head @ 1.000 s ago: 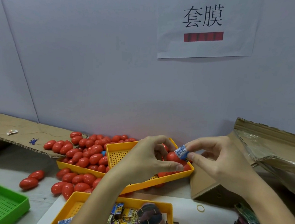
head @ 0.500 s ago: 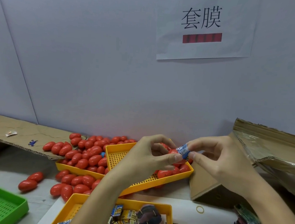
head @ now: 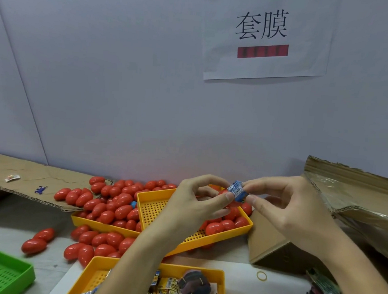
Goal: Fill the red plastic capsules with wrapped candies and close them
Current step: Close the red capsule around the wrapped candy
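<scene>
Right hand (head: 283,208) pinched the candy (head: 236,191), pushing it into the capsule (head: 223,192) the left hand (head: 197,203) gripped steady.

Grey table (head: 17,219), yellow trays (head: 155,204), red capsules (head: 34,245)

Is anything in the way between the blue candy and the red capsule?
Nothing visible is. The right hand pinches the blue wrapped candy right against the red capsule held in the left hand. The capsule's opening is hidden behind the fingers.
</scene>
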`<state>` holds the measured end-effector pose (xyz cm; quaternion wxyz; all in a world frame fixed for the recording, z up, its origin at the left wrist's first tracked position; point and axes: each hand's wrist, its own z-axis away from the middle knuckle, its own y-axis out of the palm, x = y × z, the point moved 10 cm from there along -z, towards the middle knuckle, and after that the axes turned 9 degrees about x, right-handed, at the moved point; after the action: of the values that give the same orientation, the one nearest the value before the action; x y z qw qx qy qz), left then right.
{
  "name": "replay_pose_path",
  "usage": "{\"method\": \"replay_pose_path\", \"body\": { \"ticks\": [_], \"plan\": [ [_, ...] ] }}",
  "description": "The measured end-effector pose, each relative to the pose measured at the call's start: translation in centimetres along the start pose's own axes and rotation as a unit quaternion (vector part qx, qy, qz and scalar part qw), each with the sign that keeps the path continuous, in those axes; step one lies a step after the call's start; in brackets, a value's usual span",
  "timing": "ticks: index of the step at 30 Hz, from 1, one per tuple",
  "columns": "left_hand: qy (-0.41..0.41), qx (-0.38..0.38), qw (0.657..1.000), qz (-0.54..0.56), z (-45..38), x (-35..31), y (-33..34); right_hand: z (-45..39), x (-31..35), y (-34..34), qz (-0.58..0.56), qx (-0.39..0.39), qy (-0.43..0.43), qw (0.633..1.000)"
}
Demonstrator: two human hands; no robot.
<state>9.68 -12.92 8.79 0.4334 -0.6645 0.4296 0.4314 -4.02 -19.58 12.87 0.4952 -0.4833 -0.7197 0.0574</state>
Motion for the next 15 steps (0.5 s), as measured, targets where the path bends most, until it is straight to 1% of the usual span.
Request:
{"method": "replay_pose_path", "body": {
  "ticks": [6,11,15],
  "plan": [
    [-0.005,-0.016,0.998,0.069,-0.06,0.13,-0.39,-0.06,0.69,-0.55,-0.002,-0.038,-0.028,0.999],
    [-0.008,-0.023,0.993,0.118,-0.07,0.21,-0.50,0.02,0.57,-0.97,-0.011,-0.070,-0.027,0.997],
    [-0.004,-0.025,0.989,0.145,-0.03,0.05,-0.48,0.03,0.60,-0.96,-0.037,-0.069,-0.026,0.997]
  ]
}}
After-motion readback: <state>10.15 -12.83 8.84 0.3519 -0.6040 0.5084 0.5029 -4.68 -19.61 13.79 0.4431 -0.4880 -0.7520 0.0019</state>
